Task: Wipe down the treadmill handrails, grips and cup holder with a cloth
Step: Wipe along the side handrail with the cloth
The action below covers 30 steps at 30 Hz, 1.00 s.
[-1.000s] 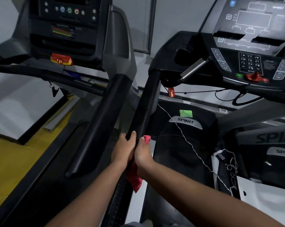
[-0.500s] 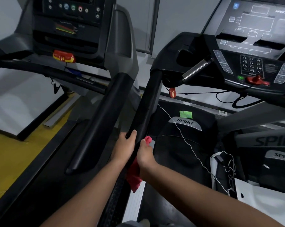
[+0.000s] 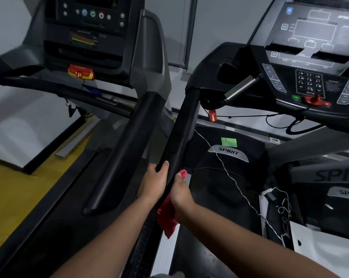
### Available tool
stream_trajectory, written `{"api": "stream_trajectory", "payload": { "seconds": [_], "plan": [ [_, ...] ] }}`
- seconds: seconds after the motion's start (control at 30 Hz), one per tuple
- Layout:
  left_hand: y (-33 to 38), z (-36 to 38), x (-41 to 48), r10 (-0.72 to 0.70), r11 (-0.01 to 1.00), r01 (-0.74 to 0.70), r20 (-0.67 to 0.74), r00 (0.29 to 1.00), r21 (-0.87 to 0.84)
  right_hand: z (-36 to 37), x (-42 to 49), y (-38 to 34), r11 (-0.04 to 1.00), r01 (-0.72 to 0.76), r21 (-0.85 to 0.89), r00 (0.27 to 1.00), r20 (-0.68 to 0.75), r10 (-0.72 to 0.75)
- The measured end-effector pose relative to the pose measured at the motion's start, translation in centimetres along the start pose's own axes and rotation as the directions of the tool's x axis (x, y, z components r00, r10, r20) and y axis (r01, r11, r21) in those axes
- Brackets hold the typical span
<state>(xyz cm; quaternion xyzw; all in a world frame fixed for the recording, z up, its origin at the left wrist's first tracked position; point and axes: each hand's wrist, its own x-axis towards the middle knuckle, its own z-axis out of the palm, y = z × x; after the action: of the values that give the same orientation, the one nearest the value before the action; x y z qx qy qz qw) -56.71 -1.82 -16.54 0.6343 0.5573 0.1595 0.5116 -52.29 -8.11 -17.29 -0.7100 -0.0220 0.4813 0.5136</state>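
Observation:
A black padded handrail [image 3: 184,127] of the right treadmill slopes down from its console toward me. My left hand [image 3: 154,182] grips the rail's lower end from the left, thumb lying on top. My right hand [image 3: 180,190] holds a red cloth [image 3: 166,215] against the rail's right side; one cloth corner pokes out above the fingers and the rest hangs below the wrist. A dark cup holder [image 3: 228,71] sits at the left of the right console. A silver pulse grip [image 3: 240,88] angles out below it.
A second treadmill on the left has its own black handrail [image 3: 125,149] running parallel and close by. A red safety clip [image 3: 212,115] hangs on a cord under the right console. White cables [image 3: 229,177] trail across the right treadmill's motor cover. Yellow floor [image 3: 15,193] lies far left.
Both hands stay at the rail's lower end, shifting only slightly. The view has tilted down a little, so the consoles sit lower in frame.

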Motion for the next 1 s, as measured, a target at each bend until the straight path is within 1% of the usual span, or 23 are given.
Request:
{"api": "stream_trajectory", "payload": {
  "seconds": [0.1, 0.17, 0.23, 0.3, 0.33, 0.4, 0.43, 0.47, 0.5, 0.53, 0.57, 0.6, 0.63, 0.67, 0.73, 0.8, 0.83, 0.87, 0.97, 1.0],
  "plan": [
    [-0.1, 0.0, 0.1, 0.025, 0.999, -0.026, -0.024, 0.999, -0.028, -0.7, -1.7, -0.4, 0.963, 0.176, -0.206, 0.983, -0.014, -0.183],
    [-0.5, 0.0, 0.2, 0.057, 0.992, -0.063, -0.053, 0.997, -0.108, -1.2, -2.7, -0.7, 0.913, 0.281, -0.297, 0.957, 0.014, -0.29],
    [-0.8, -0.2, -0.3, 0.11, 0.971, -0.13, -0.108, 0.988, -0.198, -1.4, -3.3, -0.6, 0.826, 0.405, -0.392, 0.907, 0.057, -0.417],
    [-0.8, -0.7, -0.9, 0.138, 0.943, -0.176, -0.148, 0.979, -0.284, -1.1, -3.4, -0.4, 0.716, 0.509, -0.477, 0.845, 0.118, -0.522],
    [-0.7, -1.0, -1.2, 0.129, 0.925, -0.173, -0.148, 0.98, -0.339, -0.8, -3.1, -0.4, 0.669, 0.532, -0.519, 0.824, 0.137, -0.55],
    [-0.6, -1.3, -1.9, 0.099, 0.884, -0.156, -0.149, 0.984, -0.441, -0.2, -2.7, -1.0, 0.608, 0.542, -0.58, 0.806, 0.154, -0.571],
    [-0.6, -1.4, -2.2, 0.105, 0.87, -0.182, -0.187, 0.977, -0.458, 0.1, -2.5, -1.3, 0.586, 0.539, -0.606, 0.804, 0.162, -0.572],
    [-0.7, -1.5, -2.6, 0.146, 0.876, -0.25, -0.266, 0.953, -0.412, 0.2, -2.3, -1.6, 0.571, 0.542, -0.617, 0.798, 0.165, -0.579],
    [-0.7, -1.6, -3.1, 0.227, 0.884, -0.346, -0.359, 0.906, -0.315, 0.2, -2.3, -1.9, 0.587, 0.548, -0.595, 0.799, 0.164, -0.579],
    [-0.8, -1.6, -3.6, 0.33, 0.874, -0.442, -0.421, 0.845, -0.202, 0.0, -2.2, -2.2, 0.656, 0.554, -0.513, 0.809, 0.147, -0.569],
    [-0.9, -1.4, -4.0, 0.43, 0.848, -0.517, -0.423, 0.798, -0.113, -0.2, -2.4, -2.5, 0.748, 0.553, -0.366, 0.827, 0.131, -0.547],
    [-0.8, -1.2, -4.3, 0.485, 0.84, -0.539, -0.366, 0.794, -0.055, -0.5, -2.6, -2.9, 0.826, 0.537, -0.17, 0.843, 0.127, -0.522],
    [-0.6, -1.0, -4.6, 0.489, 0.86, -0.51, -0.275, 0.828, -0.008, -0.8, -2.8, -3.2, 0.866, 0.499, -0.008, 0.86, 0.122, -0.495],
    [-0.6, -0.6, -4.7, 0.457, 0.889, -0.451, -0.182, 0.871, 0.072, -1.1, -2.7, -3.4, 0.884, 0.456, 0.101, 0.879, 0.105, -0.465],
    [-0.6, 0.0, -4.7, 0.395, 0.891, -0.361, -0.075, 0.916, 0.276, -1.6, -2.3, -3.5, 0.909, 0.398, 0.128, 0.916, 0.008, -0.402],
    [-0.4, 0.1, -4.7, 0.357, 0.879, -0.322, -0.039, 0.933, 0.35, -2.0, -1.8, -3.5, 0.928, 0.371, 0.038, 0.926, -0.09, -0.366],
    [-0.3, 0.1, -4.4, 0.329, 0.882, -0.295, -0.03, 0.944, 0.367, -2.3, -1.6, -3.4, 0.937, 0.348, 0.005, 0.932, -0.106, -0.346],
    [-0.2, 0.0, -4.2, 0.297, 0.89, -0.268, -0.023, 0.954, 0.368, -2.5, -1.4, -3.3, 0.95, 0.311, -0.013, 0.945, -0.097, -0.311],
    [0.3, -0.5, -3.4, 0.194, 0.925, -0.183, 0.0, 0.981, 0.333, -2.9, -1.2, -2.6, 0.988, 0.15, -0.044, 0.989, 0.023, -0.149],
    [0.5, -0.8, -3.1, 0.148, 0.948, -0.144, 0.007, 0.989, 0.283, -2.8, -1.3, -2.4, 0.996, 0.094, -0.007, 0.994, 0.061, -0.093]
  ]
}}
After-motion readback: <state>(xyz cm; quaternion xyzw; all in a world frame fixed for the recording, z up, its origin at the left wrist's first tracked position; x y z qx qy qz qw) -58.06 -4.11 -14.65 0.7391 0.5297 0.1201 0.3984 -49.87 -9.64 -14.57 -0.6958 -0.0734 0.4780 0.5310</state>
